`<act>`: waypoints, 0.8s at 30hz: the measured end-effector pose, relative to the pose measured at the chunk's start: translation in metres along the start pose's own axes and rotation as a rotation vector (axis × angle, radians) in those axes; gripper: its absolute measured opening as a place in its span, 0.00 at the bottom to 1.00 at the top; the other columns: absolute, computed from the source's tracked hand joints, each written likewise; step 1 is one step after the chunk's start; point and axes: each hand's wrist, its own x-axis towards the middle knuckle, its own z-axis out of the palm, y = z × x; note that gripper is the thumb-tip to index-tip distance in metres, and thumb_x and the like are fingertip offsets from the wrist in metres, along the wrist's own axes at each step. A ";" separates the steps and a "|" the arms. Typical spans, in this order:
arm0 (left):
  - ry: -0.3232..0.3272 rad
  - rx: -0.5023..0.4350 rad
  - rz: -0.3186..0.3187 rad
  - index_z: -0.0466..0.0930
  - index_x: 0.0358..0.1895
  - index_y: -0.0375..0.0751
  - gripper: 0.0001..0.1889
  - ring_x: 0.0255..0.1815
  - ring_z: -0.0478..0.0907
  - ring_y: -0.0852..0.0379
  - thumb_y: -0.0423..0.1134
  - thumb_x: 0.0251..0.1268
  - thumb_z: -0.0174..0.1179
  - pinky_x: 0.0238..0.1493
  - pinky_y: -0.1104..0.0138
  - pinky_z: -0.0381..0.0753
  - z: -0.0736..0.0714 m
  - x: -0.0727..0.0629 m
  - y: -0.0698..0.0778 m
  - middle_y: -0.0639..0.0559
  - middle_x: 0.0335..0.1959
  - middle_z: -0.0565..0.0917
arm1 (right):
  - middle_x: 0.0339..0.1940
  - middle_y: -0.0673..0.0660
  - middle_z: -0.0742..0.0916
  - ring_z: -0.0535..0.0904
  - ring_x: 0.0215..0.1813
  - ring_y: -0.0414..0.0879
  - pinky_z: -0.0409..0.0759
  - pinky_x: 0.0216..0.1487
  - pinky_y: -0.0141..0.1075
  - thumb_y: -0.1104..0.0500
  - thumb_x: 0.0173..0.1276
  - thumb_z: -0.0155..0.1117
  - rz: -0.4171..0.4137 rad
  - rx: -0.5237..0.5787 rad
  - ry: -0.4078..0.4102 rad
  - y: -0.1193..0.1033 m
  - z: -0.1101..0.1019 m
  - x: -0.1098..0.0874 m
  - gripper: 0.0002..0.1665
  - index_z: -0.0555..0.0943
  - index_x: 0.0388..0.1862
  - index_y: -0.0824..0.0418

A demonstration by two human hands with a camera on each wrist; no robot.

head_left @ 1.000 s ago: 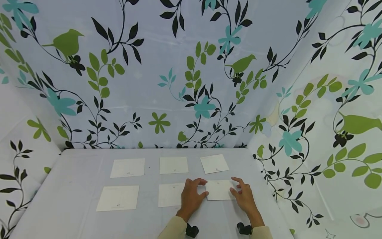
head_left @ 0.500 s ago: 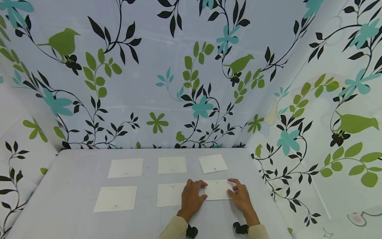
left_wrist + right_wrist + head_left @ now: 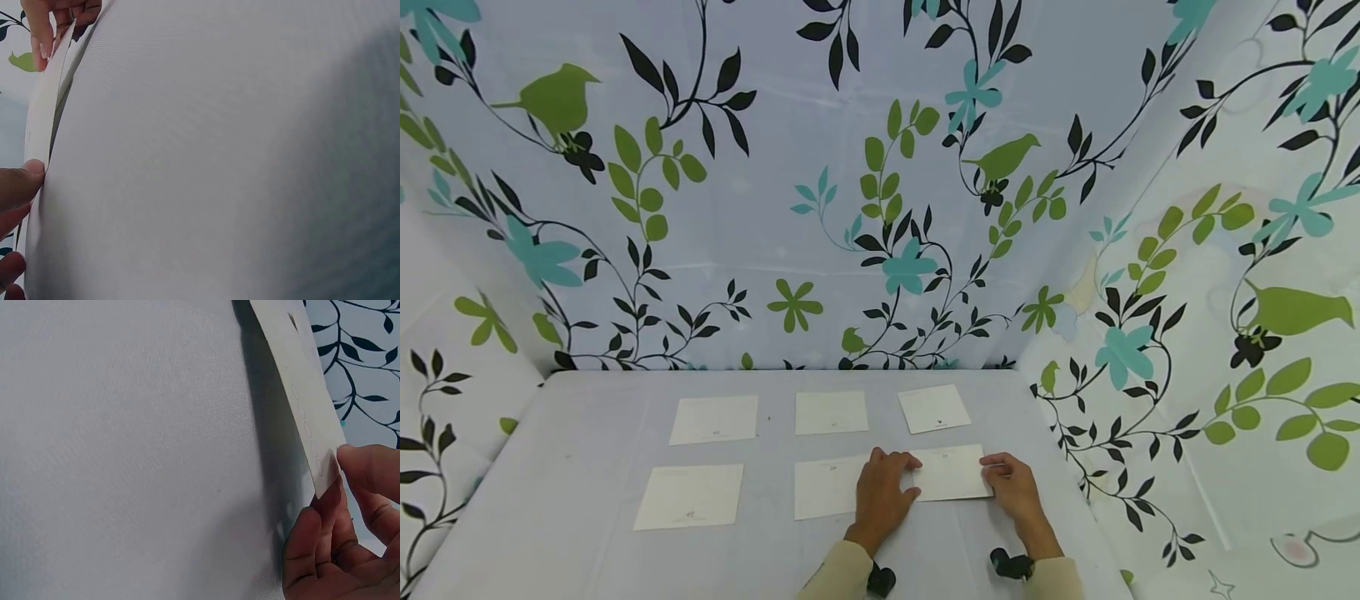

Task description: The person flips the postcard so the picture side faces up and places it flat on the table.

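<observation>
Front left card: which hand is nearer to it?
Left. The left hand is right of the front left card, at the front right card's left edge; the right hand, farther right, pinches the opposite edge.

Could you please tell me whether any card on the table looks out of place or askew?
Yes, slightly: the far-row right card is turned askew, while the far-row middle card lies nearly square to the table. The near-row right card has its right end raised, but the right hand is holding it.

Left hand and right hand seen bare, plain beige left sleeve and right sleeve worn to wrists, black lobed left wrist piece and right wrist piece seen by cuffs.
</observation>
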 end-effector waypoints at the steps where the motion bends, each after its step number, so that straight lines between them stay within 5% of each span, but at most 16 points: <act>1: 0.001 0.005 0.004 0.89 0.47 0.54 0.23 0.42 0.71 0.60 0.37 0.45 0.86 0.44 0.64 0.74 0.000 0.000 0.000 0.60 0.44 0.91 | 0.45 0.58 0.86 0.79 0.47 0.49 0.76 0.40 0.34 0.63 0.75 0.65 0.010 0.012 -0.005 0.000 -0.001 0.001 0.11 0.86 0.53 0.60; 6: 0.002 0.010 0.013 0.90 0.46 0.54 0.21 0.42 0.71 0.60 0.38 0.46 0.86 0.43 0.64 0.74 -0.002 0.000 0.000 0.60 0.43 0.92 | 0.41 0.56 0.85 0.78 0.42 0.47 0.79 0.38 0.34 0.63 0.76 0.65 0.046 0.078 -0.047 0.002 -0.007 0.001 0.10 0.87 0.52 0.61; 11: 0.008 -0.020 -0.027 0.91 0.44 0.54 0.17 0.40 0.71 0.61 0.40 0.50 0.84 0.40 0.66 0.73 -0.004 0.003 -0.002 0.60 0.41 0.92 | 0.48 0.59 0.90 0.84 0.46 0.47 0.83 0.44 0.36 0.63 0.76 0.66 0.066 0.189 -0.078 0.002 -0.014 0.000 0.12 0.86 0.55 0.64; 24: -0.012 -0.200 -0.137 0.93 0.42 0.52 0.08 0.39 0.71 0.63 0.37 0.60 0.77 0.38 0.69 0.73 -0.018 0.011 0.006 0.59 0.37 0.89 | 0.53 0.56 0.91 0.85 0.50 0.45 0.84 0.48 0.34 0.64 0.76 0.66 0.108 0.327 -0.089 0.003 -0.022 0.003 0.15 0.85 0.59 0.64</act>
